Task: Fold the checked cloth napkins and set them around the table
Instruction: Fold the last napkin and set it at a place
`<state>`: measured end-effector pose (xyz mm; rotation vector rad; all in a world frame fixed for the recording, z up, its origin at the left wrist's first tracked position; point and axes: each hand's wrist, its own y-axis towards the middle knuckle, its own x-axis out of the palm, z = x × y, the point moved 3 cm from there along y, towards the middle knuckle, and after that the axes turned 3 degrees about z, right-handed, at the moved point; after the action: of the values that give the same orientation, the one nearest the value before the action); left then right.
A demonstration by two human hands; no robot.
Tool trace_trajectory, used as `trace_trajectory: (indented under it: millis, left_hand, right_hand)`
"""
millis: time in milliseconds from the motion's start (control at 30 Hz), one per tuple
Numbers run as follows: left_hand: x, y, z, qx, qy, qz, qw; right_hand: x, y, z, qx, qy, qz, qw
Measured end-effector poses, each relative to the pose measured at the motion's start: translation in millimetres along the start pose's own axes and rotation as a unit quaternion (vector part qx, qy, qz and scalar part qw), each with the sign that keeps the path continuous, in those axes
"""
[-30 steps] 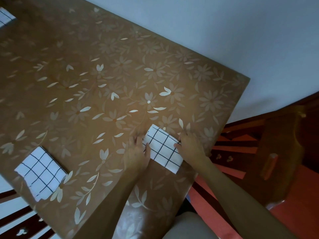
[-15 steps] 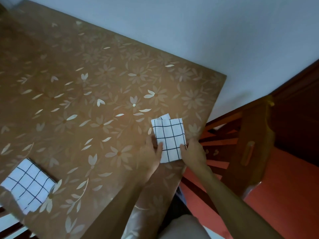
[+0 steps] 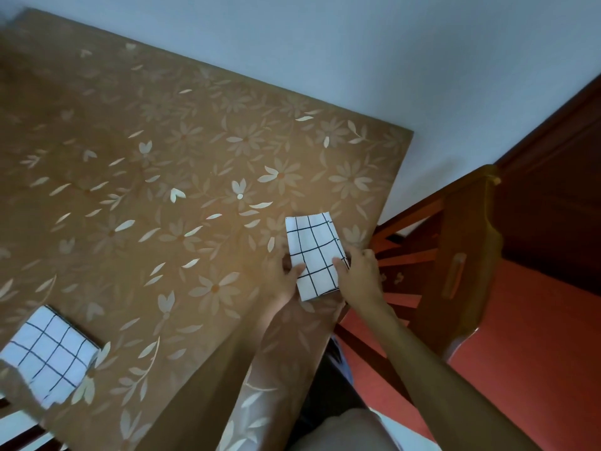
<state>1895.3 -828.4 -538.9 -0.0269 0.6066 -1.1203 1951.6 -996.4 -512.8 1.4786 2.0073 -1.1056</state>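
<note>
- The person's got a folded white cloth napkin with a thin black grid [image 3: 313,255] lying flat on the table [image 3: 162,196], close to its right edge and a bit back from the near corner.
- The table is covered by a shiny brown cloth with a pale flower-and-leaf print all over it.
- Left hand [image 3: 284,283] is at the lower left side of that napkin. The thumb lies over the top and the fingers are curled in along the edge, so it's pinching the cloth there.
- Right hand [image 3: 361,271] does the same on the lower right side, with the thumb on the top face and the fingers bunched at the edge, gripping it.
- The napkin's long side runs roughly away from the person, tilted slightly, and its near end sits between the two hands.
- A second folded checked napkin [image 3: 48,353] sits well apart at the table's near left edge, nobody touching it.
- Just right of the table is a reddish-brown wooden chair [image 3: 461,255], over an orange-red floor [image 3: 527,336].
- Behind the table there's a plain pale grey-blue wall [image 3: 325,60].
</note>
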Motion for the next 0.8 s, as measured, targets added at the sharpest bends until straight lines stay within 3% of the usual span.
trace_trajectory:
  millis: [133, 300, 367, 433, 600, 700, 800]
  left_hand:
    - [-3.1, 1.1, 1.6, -0.091, -0.129, -0.042, 0.987]
    - [0.8, 12.8, 28.0, -0.101, -0.146, -0.108, 0.978]
    - [3.2, 22.7, 36.9, -0.075, -0.085, -0.113, 0.987]
    - [2.6, 34.0, 42.7, -0.007, 0.065, -0.072, 0.995]
    - [3.0, 37.6, 46.2, 0.082, 0.275, 0.037, 0.957]
    - [10.8, 28.8, 36.9, 0.142, 0.382, 0.05, 0.912]
    - [18.3, 17.0, 25.0, 0.194, 0.418, 0.074, 0.884]
  right_hand:
    - [-4.3, 2.9, 0.9, 0.064, 0.052, 0.005, 0.997]
    - [-11.9, 6.0, 10.7, 0.133, 0.179, -0.027, 0.974]
    - [-14.2, 7.4, 15.2, 0.126, 0.199, -0.029, 0.971]
    - [-14.1, 10.2, 20.3, 0.116, 0.197, -0.035, 0.973]
    - [-1.7, 10.6, 26.0, 0.054, 0.117, -0.077, 0.989]
    - [-6.2, 9.4, 17.5, -0.007, 0.033, -0.008, 0.999]
    - [-10.5, 12.8, -0.6, -0.121, -0.093, 0.076, 0.985]
